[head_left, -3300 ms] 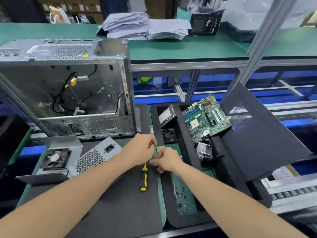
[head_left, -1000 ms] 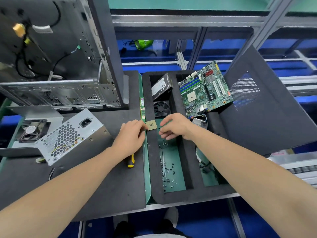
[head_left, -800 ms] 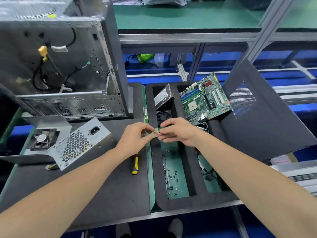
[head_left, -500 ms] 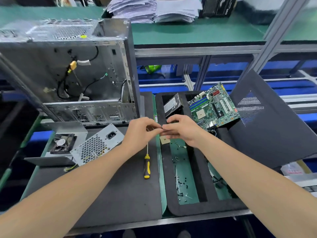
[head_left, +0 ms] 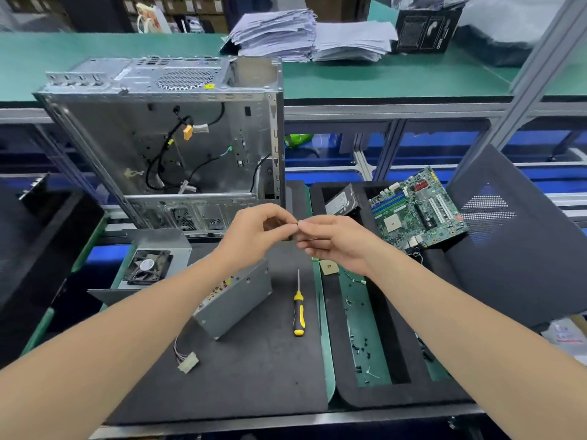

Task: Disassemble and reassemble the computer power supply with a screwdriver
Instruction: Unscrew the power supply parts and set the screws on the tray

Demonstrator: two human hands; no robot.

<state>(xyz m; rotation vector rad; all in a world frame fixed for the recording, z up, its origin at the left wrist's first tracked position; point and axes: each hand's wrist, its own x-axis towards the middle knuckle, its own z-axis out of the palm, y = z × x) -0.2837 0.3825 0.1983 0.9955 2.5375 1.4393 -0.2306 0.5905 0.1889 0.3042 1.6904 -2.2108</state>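
Both hands hover above the mat, the left hand [head_left: 254, 233] and the right hand [head_left: 333, 244] meeting fingertip to fingertip, each pinching a tiny part [head_left: 298, 224] too small for me to identify; I'd keep that pinch firm and low over the black foam tray [head_left: 397, 395], so a slip drops the part among the loose black screws [head_left: 360, 344] rather than off the bench; the grey metal power supply box [head_left: 236, 301] lies below and left of the pinch, partly under the left forearm, untouched; the yellow-and-black screwdriver [head_left: 298, 312] lies straight below the pinch, just right of the box.
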